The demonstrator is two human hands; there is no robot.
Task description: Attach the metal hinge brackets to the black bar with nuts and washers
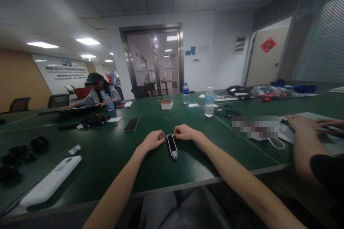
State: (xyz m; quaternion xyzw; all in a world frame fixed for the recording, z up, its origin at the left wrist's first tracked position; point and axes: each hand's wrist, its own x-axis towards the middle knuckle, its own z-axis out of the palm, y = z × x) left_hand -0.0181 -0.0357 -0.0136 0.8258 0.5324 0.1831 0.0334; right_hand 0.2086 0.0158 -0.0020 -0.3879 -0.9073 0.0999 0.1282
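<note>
A slim device with a white rim and a black face (pixel 171 145) lies lengthwise on the green table in front of me. It narrows to a whitish tip at the end nearer to me. At its far end, my left hand (pixel 155 139) is closed in a pinch on the left side. My right hand (pixel 185 132) pinches just by the right side of that same end. Whatever small part sits between the fingertips of each hand is too small to make out. A dark phone-like slab (pixel 131 125) rests beyond my left hand.
A small open box (pixel 167 105) and water bottles (pixel 209 102) stand farther back. At left lies a long white device (pixel 53 180) near black items (pixel 18 155). A co-worker's hands (pixel 306 125) are on the right; another person (pixel 98 91) sits far left.
</note>
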